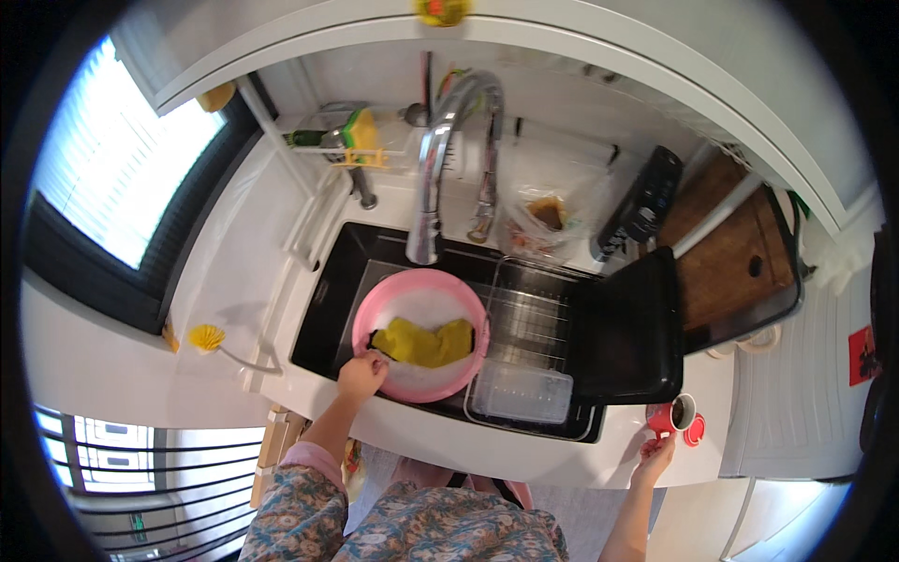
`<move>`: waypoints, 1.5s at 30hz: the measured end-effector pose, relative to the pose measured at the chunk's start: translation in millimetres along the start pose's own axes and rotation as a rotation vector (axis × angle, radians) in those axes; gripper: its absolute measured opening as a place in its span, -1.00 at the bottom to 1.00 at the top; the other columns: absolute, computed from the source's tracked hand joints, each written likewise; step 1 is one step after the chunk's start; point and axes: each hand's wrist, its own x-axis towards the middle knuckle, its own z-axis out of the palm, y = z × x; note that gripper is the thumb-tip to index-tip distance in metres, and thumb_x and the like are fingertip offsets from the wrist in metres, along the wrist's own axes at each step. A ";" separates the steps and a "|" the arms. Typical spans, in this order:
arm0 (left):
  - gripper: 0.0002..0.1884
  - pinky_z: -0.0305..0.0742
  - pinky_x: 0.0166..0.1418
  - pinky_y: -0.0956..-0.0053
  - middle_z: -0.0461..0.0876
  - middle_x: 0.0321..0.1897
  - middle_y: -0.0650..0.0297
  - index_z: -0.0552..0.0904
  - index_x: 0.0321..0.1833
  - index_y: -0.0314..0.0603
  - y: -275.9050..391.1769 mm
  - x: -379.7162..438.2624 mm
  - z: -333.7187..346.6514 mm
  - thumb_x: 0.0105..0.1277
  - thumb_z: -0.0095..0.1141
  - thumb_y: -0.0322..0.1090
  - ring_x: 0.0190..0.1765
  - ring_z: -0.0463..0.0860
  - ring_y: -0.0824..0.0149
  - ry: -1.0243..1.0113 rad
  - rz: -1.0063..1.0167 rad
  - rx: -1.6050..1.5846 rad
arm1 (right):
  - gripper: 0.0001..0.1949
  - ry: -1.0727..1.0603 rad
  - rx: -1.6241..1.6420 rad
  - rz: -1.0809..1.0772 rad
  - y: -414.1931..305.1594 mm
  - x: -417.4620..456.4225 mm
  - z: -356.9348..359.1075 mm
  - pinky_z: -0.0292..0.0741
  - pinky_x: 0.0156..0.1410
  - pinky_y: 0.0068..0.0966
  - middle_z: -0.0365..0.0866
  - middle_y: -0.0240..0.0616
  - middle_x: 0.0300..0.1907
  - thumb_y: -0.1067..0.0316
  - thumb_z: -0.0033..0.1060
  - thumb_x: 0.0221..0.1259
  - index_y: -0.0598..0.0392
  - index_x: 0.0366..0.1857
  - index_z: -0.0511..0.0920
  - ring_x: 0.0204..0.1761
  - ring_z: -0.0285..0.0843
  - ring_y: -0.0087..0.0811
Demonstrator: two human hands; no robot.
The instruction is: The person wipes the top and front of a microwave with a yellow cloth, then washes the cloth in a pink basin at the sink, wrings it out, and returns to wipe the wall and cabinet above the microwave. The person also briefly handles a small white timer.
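My left hand [362,377] is at the lower left rim of a round pink basin [421,395], its fingers curled. Whether they grip the rim or the edge of the cloth is hidden. Inside the basin, a yellow-green cloth [423,343] with dark ends lies in whitish, sudsy-looking water. The basin stands in the left part of a black sink [330,309], below a chrome gooseneck faucet [430,190]. At the far right of the counter, my right hand [656,460] holds a red mug [660,417] by its handle. Dark contents show in the mug, and a red lid [694,430] lies beside it.
A wire dish rack [528,309] bears a clear plastic container [523,393]. A black tray [625,330] leans at its right, near a wooden cutting board [723,246]. Behind the sink is a plastic bag [534,225]. A yellow brush [208,338] stands at left.
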 end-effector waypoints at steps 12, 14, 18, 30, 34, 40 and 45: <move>-0.70 0.45 0.15 0.17 0.58 -0.02 0.13 0.59 -0.02 -0.12 -29.4 39.5 31.6 0.22 0.04 -0.23 0.10 0.53 0.06 -0.454 0.275 0.085 | -0.63 0.328 -0.396 -0.096 -0.8 -32.1 -12.7 0.31 -0.26 -0.57 0.35 -0.32 -0.27 -0.04 -0.10 0.41 0.11 -0.14 0.33 -0.31 0.31 -0.50; -0.71 0.43 0.18 0.17 0.54 0.05 0.15 0.58 0.01 -0.08 -27.1 53.3 38.7 0.23 0.02 -0.28 0.16 0.48 0.09 -0.483 0.352 0.121 | -0.79 0.286 -0.635 -0.619 11.6 -55.6 3.0 0.28 -0.15 -0.58 0.29 -0.34 -0.29 0.20 -0.12 0.46 0.14 -0.20 0.32 -0.25 0.21 -0.50; -0.69 0.43 0.16 0.15 0.45 0.16 0.21 0.60 0.05 0.02 -41.3 84.0 72.5 0.26 -0.03 -0.34 0.28 0.39 0.17 -0.553 0.439 0.327 | -0.91 -0.502 -0.472 -0.463 2.8 -172.9 142.4 0.36 -0.11 -0.59 0.32 -0.41 -0.28 0.51 -0.07 0.33 0.07 -0.17 0.37 -0.25 0.29 -0.56; -0.78 0.51 -0.15 0.27 0.64 -0.30 0.00 0.60 -0.06 -0.19 -46.0 132.3 37.1 0.31 0.01 -0.32 -0.23 0.65 0.06 -0.270 0.343 -0.440 | -0.73 -1.131 -0.859 -0.802 180.7 -247.4 362.5 0.46 0.01 -0.25 0.54 -0.03 -0.16 0.35 0.21 0.13 0.17 -0.10 0.49 -0.12 0.53 -0.02; -0.80 0.49 -0.14 0.30 0.64 -0.27 0.01 0.60 -0.08 -0.20 6.7 126.3 -25.8 0.29 0.06 -0.33 -0.20 0.64 0.07 -0.252 0.434 -0.567 | -0.72 -1.052 -0.749 -0.607 230.9 -235.2 380.7 0.48 -0.06 -0.29 0.54 -0.05 -0.22 0.28 0.14 0.18 0.12 -0.06 0.48 -0.21 0.55 -0.08; -0.78 0.52 -0.13 0.26 0.66 -0.20 0.16 0.62 -0.08 -0.11 -2.3 131.6 -58.6 0.25 0.11 -0.25 -0.20 0.63 0.07 0.015 0.389 -0.494 | -0.85 -0.657 -0.287 -0.091 188.0 -213.4 396.3 0.43 -0.21 -0.50 0.46 -0.35 -0.42 0.33 -0.13 0.32 0.10 -0.32 0.48 -0.38 0.42 -0.51; -0.82 0.50 -0.05 0.15 0.63 -0.23 0.09 0.62 -0.21 -0.18 -14.9 125.8 30.1 0.27 0.05 -0.26 -0.15 0.62 0.01 -0.211 0.194 -0.184 | -0.83 -0.547 -0.650 -0.542 214.9 -192.7 394.1 0.42 -0.22 -0.32 0.54 -0.08 -0.39 0.30 -0.11 0.35 0.16 -0.30 0.45 -0.36 0.52 -0.20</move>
